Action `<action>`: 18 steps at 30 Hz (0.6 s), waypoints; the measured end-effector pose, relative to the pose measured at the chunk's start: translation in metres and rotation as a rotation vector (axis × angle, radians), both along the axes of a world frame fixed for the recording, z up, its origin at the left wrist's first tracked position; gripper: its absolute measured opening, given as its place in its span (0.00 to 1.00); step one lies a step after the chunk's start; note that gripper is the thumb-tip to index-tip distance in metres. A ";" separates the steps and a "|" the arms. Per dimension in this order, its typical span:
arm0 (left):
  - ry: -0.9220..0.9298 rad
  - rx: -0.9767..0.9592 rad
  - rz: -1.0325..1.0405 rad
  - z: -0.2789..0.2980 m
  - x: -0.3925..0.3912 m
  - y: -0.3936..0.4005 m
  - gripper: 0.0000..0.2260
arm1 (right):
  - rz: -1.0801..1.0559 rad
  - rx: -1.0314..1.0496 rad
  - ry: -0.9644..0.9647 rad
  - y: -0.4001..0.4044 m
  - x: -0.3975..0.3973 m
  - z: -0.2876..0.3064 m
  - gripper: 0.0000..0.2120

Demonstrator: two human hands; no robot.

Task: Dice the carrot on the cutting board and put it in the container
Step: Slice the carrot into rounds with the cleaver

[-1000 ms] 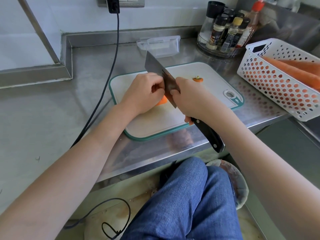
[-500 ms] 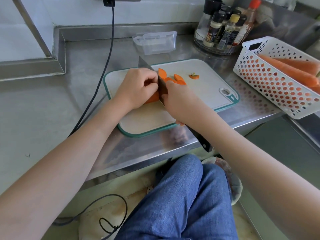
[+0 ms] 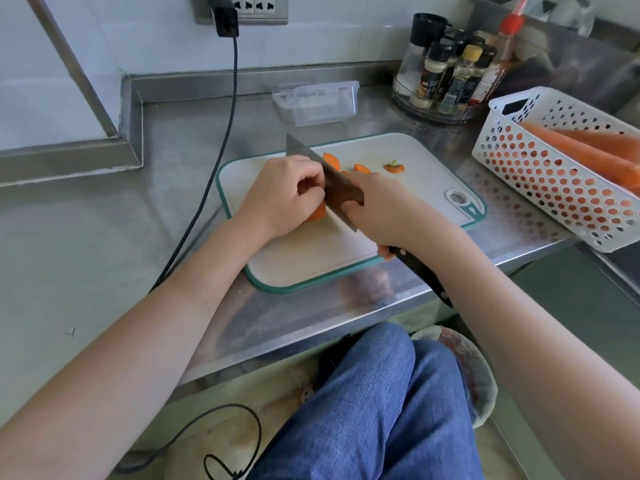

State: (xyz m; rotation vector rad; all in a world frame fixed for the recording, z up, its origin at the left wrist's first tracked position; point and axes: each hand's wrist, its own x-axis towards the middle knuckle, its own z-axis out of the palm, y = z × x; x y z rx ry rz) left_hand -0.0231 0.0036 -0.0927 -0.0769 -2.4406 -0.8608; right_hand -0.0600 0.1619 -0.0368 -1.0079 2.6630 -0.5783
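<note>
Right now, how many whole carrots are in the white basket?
2 show: both lie in the white basket at the counter's right, one carrot nearer the front, the other carrot behind it. The frame edge crops the basket, so more may be hidden.

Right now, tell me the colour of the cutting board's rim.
Teal-green, edging the white cutting board; the head view, the only one, shows it clearly along the near edge.

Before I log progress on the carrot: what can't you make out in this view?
- Carrot: mostly under the left hand; remaining length unknown.
- Knife edge: behind the right hand; board contact unclear.
- Slices: partly behind the blade; no count.
- Container: contents unclear through clear plastic.
</note>
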 end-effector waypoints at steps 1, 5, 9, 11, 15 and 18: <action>0.001 0.005 0.001 0.000 0.000 0.000 0.05 | -0.025 -0.019 -0.013 0.003 -0.001 0.002 0.19; -0.002 0.054 -0.003 0.002 0.002 -0.001 0.07 | -0.111 -0.068 -0.073 0.014 -0.002 0.005 0.07; -0.005 -0.025 -0.010 0.002 0.005 -0.001 0.08 | -0.114 -0.146 -0.115 0.014 0.006 0.007 0.11; -0.006 -0.059 -0.022 0.002 0.007 -0.001 0.04 | -0.108 -0.159 -0.146 0.012 0.011 0.007 0.09; 0.010 -0.057 -0.011 0.000 0.007 -0.001 0.04 | -0.093 -0.150 -0.154 0.008 0.017 0.006 0.06; 0.019 -0.066 0.005 -0.001 0.007 0.000 0.04 | -0.096 -0.136 -0.151 0.006 0.021 0.006 0.09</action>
